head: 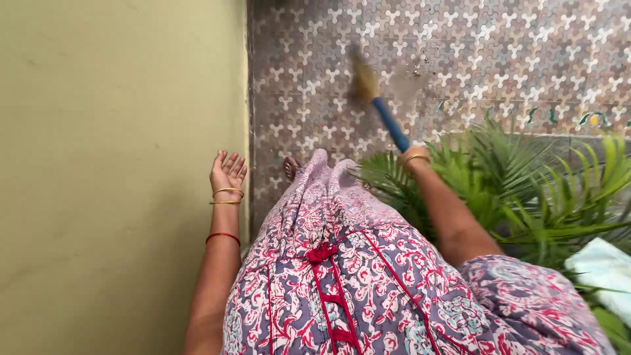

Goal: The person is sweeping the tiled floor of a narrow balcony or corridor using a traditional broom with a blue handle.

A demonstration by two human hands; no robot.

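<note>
The right hand [415, 156] is closed around the blue handle of a broom [376, 100], gripping it at its near end; the fingers themselves are partly hidden behind palm fronds. The broom slants up and left, its straw-coloured head blurred, apparently touching the patterned tile floor [499, 59] near the floor's middle. The left hand [227, 172] is open, fingers loosely curled, holding nothing, close beside the green wall [112, 164] at the floor's left edge. A potted palm [526, 190] stands by the right arm.
</note>
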